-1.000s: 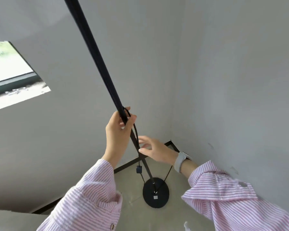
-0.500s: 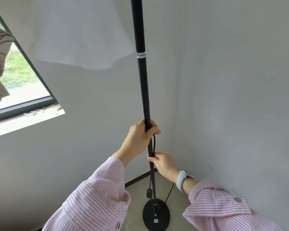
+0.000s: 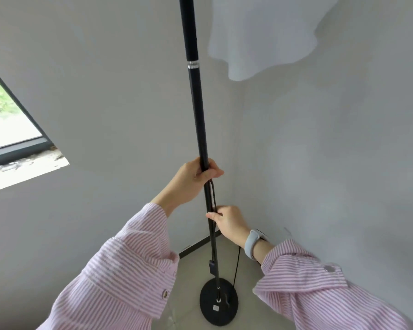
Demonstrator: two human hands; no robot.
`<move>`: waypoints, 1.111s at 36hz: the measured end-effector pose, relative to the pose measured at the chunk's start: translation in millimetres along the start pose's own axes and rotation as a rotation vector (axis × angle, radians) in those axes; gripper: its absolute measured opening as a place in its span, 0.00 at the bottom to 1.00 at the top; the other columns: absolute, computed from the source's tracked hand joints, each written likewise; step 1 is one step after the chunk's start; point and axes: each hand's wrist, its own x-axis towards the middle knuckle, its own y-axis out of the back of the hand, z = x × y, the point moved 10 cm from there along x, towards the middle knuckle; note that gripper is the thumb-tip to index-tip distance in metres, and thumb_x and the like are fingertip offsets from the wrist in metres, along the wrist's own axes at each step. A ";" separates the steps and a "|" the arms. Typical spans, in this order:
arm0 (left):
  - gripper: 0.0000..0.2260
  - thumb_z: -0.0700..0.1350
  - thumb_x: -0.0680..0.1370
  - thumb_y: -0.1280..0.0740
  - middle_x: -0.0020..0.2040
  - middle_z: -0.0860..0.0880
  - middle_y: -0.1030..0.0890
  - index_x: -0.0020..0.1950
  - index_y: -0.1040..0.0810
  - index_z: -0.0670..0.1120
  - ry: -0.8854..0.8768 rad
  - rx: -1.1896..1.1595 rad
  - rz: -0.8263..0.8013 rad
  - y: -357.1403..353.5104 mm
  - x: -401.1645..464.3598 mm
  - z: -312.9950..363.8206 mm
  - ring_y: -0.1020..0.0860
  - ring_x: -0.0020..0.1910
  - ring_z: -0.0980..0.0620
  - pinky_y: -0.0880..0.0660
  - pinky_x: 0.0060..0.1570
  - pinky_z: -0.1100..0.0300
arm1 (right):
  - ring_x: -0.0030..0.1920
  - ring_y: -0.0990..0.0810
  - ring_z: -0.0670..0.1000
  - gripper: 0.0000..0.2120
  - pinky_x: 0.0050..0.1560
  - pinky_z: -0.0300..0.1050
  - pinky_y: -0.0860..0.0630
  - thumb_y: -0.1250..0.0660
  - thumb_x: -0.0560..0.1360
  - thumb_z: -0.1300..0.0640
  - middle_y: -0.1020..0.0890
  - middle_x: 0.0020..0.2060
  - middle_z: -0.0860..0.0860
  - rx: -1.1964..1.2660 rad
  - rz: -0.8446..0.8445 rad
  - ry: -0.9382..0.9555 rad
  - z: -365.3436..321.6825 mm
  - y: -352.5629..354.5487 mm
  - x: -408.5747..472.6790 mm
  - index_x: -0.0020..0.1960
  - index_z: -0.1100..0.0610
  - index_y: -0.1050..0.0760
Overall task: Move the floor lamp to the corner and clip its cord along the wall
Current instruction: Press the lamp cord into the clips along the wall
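Observation:
A black floor lamp pole (image 3: 196, 103) rises upright through the middle of the view, its round black base (image 3: 218, 303) resting on the floor near the room's corner. The white shade (image 3: 260, 34) hangs at the top right. My left hand (image 3: 196, 179) is wrapped around the pole at mid height. Lower down, my right hand (image 3: 227, 222) pinches the pole together with the black cord (image 3: 212, 194), which loops out just below my left hand. An inline switch (image 3: 211, 265) hangs on the cord near the base.
Two grey walls meet in a corner (image 3: 234, 163) just behind the lamp, with a dark skirting strip (image 3: 196, 246) along the floor. A window (image 3: 7, 129) with a dusty sill is on the left wall. A second cord run (image 3: 236, 265) drops behind the base.
The pole has gone from leaning to upright. The view has swung, so the shade now shows at the top right. Both hands have kept their hold on the pole.

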 end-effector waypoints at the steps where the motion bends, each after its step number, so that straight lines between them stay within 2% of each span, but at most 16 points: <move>1: 0.05 0.40 0.77 0.37 0.45 0.55 0.17 0.44 0.24 0.49 0.008 -0.026 0.005 1.5 0.4 -2.7 0.20 0.46 0.63 0.25 0.47 0.70 | 0.31 0.27 0.53 0.15 0.34 0.44 0.32 0.35 0.75 0.54 0.24 0.28 0.56 -0.002 -0.005 -0.004 0.6 -0.3 1.5 0.38 0.66 0.23; 4: 0.04 0.42 0.77 0.36 0.44 0.53 0.16 0.46 0.26 0.52 0.025 -0.037 0.045 5.1 1.1 -10.5 0.19 0.47 0.60 0.25 0.49 0.66 | 0.28 0.28 0.49 0.14 0.33 0.41 0.30 0.37 0.76 0.55 0.22 0.27 0.55 0.003 -0.006 -0.003 4.1 0.6 2.0 0.42 0.66 0.22; 6: 0.04 0.43 0.76 0.35 0.42 0.51 0.16 0.45 0.25 0.52 0.027 -0.040 0.097 8.0 0.4 -14.1 0.18 0.45 0.57 0.25 0.51 0.61 | 0.34 0.22 0.51 0.12 0.37 0.40 0.26 0.39 0.77 0.56 0.18 0.34 0.56 0.028 0.005 -0.010 9.1 3.3 1.2 0.46 0.64 0.21; 8: 0.03 0.45 0.75 0.34 0.41 0.51 0.17 0.44 0.25 0.53 0.038 -0.024 0.169 10.5 -2.2 -18.7 0.19 0.43 0.56 0.25 0.47 0.65 | 0.43 0.19 0.54 0.12 0.43 0.38 0.25 0.41 0.77 0.57 0.16 0.41 0.59 0.061 0.022 -0.042 19.9 8.5 -1.9 0.46 0.63 0.22; 10: 0.03 0.46 0.75 0.34 0.44 0.54 0.18 0.47 0.25 0.54 0.059 -0.003 0.255 12.3 -9.1 -26.0 0.20 0.44 0.60 0.26 0.41 0.72 | 0.47 0.18 0.53 0.10 0.42 0.29 0.27 0.41 0.78 0.58 0.16 0.44 0.58 0.105 0.005 -0.071 31.7 10.6 -9.4 0.46 0.62 0.24; 13: 0.11 0.43 0.75 0.34 0.51 0.56 0.23 0.56 0.28 0.52 0.029 0.042 0.430 12.8 -30.9 -34.1 0.23 0.47 0.63 0.28 0.43 0.70 | 0.45 0.21 0.48 0.08 0.41 0.25 0.28 0.42 0.78 0.58 0.18 0.46 0.58 0.090 -0.052 -0.084 44.8 10.8 -25.0 0.50 0.62 0.27; 16: 0.13 0.41 0.75 0.33 0.52 0.53 0.28 0.58 0.29 0.48 -0.074 0.186 0.583 5.2 -64.6 -29.3 0.26 0.45 0.57 0.29 0.42 0.65 | 0.39 0.23 0.47 0.07 0.42 0.31 0.27 0.44 0.78 0.63 0.21 0.39 0.58 0.141 -0.011 -0.074 50.0 22.3 -42.1 0.49 0.63 0.27; 18: 0.11 0.36 0.75 0.36 0.51 0.48 0.25 0.56 0.26 0.44 -0.265 0.367 0.545 -16.0 -80.6 -11.3 0.26 0.45 0.53 0.28 0.43 0.60 | 0.35 0.25 0.46 0.09 0.41 0.32 0.27 0.45 0.78 0.64 0.24 0.33 0.53 0.157 0.058 -0.056 49.9 37.4 -54.5 0.49 0.63 0.26; 21: 0.18 0.29 0.70 0.37 0.55 0.43 0.21 0.58 0.25 0.42 -0.527 0.617 0.332 -67.3 -86.6 10.2 0.25 0.55 0.45 0.27 0.54 0.53 | 0.31 0.28 0.45 0.11 0.39 0.31 0.27 0.45 0.79 0.62 0.27 0.29 0.48 0.150 0.096 -0.020 48.6 55.7 -74.0 0.51 0.58 0.23; 23: 0.23 0.30 0.67 0.35 0.61 0.43 0.23 0.62 0.27 0.42 -0.610 0.805 0.177 -99.5 -81.6 15.8 0.30 0.65 0.41 0.35 0.66 0.43 | 0.30 0.29 0.44 0.12 0.39 0.35 0.26 0.44 0.79 0.60 0.28 0.28 0.47 0.143 0.094 -0.001 43.8 65.9 -84.4 0.47 0.51 0.23; 25: 0.23 0.34 0.67 0.30 0.61 0.45 0.22 0.62 0.26 0.43 -0.633 1.001 0.054 -124.9 -71.9 15.3 0.32 0.68 0.41 0.46 0.68 0.37 | 0.28 0.30 0.42 0.12 0.35 0.36 0.27 0.43 0.78 0.57 0.28 0.27 0.46 0.173 0.140 -0.004 40.6 82.5 -93.4 0.44 0.46 0.24; 28: 0.17 0.37 0.66 0.26 0.47 0.48 0.18 0.53 0.21 0.47 -0.659 1.071 0.002 -134.5 -58.9 15.7 0.22 0.56 0.46 0.50 0.69 0.38 | 0.28 0.28 0.42 0.08 0.33 0.36 0.29 0.40 0.77 0.55 0.25 0.27 0.43 0.224 0.173 0.002 36.8 102.6 -102.7 0.47 0.49 0.22; 31: 0.12 0.33 0.67 0.27 0.39 0.50 0.19 0.45 0.20 0.47 -0.684 0.989 0.006 -133.9 -45.8 21.1 0.19 0.42 0.48 0.46 0.70 0.40 | 0.32 0.24 0.40 0.05 0.38 0.35 0.26 0.37 0.76 0.54 0.22 0.33 0.44 0.176 0.087 -0.055 46.1 104.3 -110.9 0.43 0.51 0.23; 34: 0.10 0.33 0.68 0.28 0.39 0.48 0.18 0.44 0.19 0.46 -0.626 0.946 0.067 -130.2 -33.4 20.0 0.19 0.39 0.47 0.41 0.68 0.40 | 0.34 0.23 0.44 0.09 0.42 0.43 0.26 0.38 0.76 0.54 0.22 0.34 0.53 0.141 0.045 -0.185 80.6 106.7 -131.3 0.41 0.60 0.27; 36: 0.06 0.35 0.71 0.30 0.39 0.48 0.17 0.44 0.19 0.45 -0.568 0.916 0.127 -122.8 -25.5 16.4 0.19 0.40 0.46 0.39 0.67 0.41 | 0.38 0.23 0.49 0.09 0.48 0.48 0.25 0.39 0.76 0.57 0.22 0.35 0.54 0.172 0.067 -0.244 107.1 113.1 -151.3 0.40 0.60 0.28; 40: 0.03 0.38 0.74 0.32 0.40 0.47 0.17 0.43 0.18 0.44 -0.512 0.882 0.212 -114.9 -14.8 12.9 0.20 0.37 0.46 0.35 0.63 0.43 | 0.38 0.25 0.49 0.09 0.47 0.44 0.29 0.39 0.76 0.56 0.24 0.35 0.51 0.145 0.168 -0.326 144.6 132.2 -185.1 0.38 0.56 0.28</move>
